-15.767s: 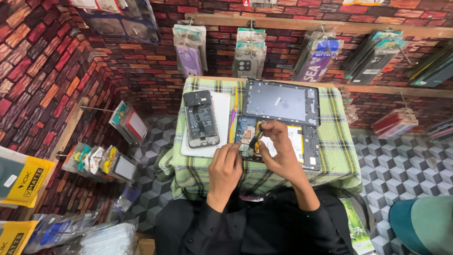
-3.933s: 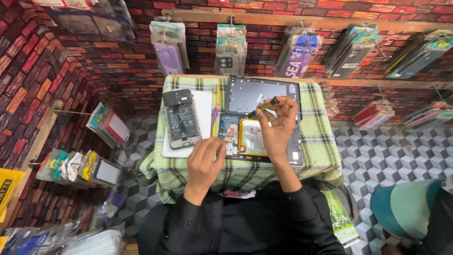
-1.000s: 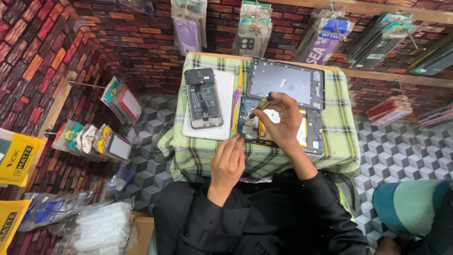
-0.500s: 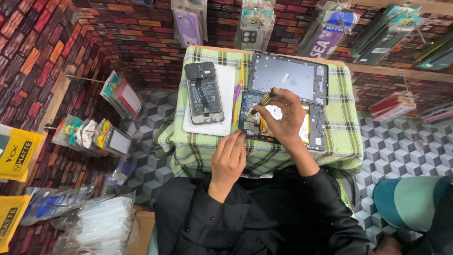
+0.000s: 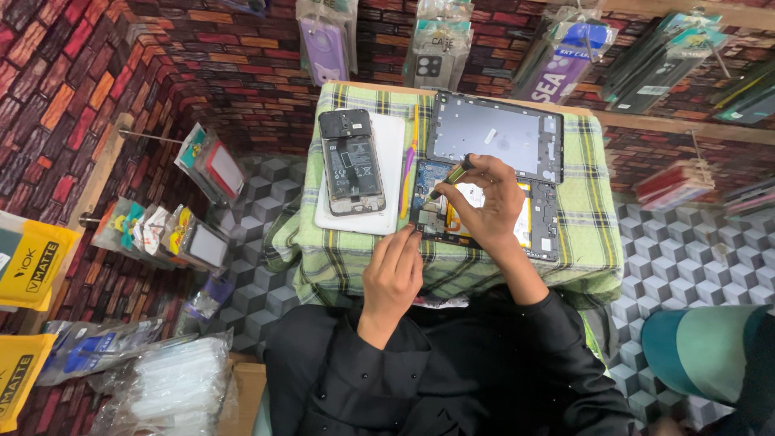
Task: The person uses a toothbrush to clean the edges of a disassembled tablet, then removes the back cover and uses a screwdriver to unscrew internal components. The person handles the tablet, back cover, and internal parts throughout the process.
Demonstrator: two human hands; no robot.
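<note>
An opened tablet [image 5: 542, 222] with a yellow battery and blue circuit board lies on a small table covered with a green plaid cloth [image 5: 589, 242]. My right hand [image 5: 484, 202] rests over the tablet and grips a small screwdriver [image 5: 452, 176], its tip down on the board at the left end. My left hand [image 5: 394, 270] sits at the tablet's near-left corner, fingertips touching its edge. The tablet's grey back cover [image 5: 494, 145] lies just beyond. To the left, an opened phone [image 5: 350, 161] rests on a white slab [image 5: 389, 186].
Orange and purple pry tools [image 5: 408, 165] lie between the white slab and the tablet. Packaged phone cases [image 5: 440, 44] hang on the brick-pattern wall behind. More packets [image 5: 161, 234] hang at the left. Clear bags [image 5: 161, 391] lie on the floor at lower left.
Over the last second my right hand shifted slightly with the screwdriver over the board. My left hand stayed at the tablet's near corner. The view moved a little.
</note>
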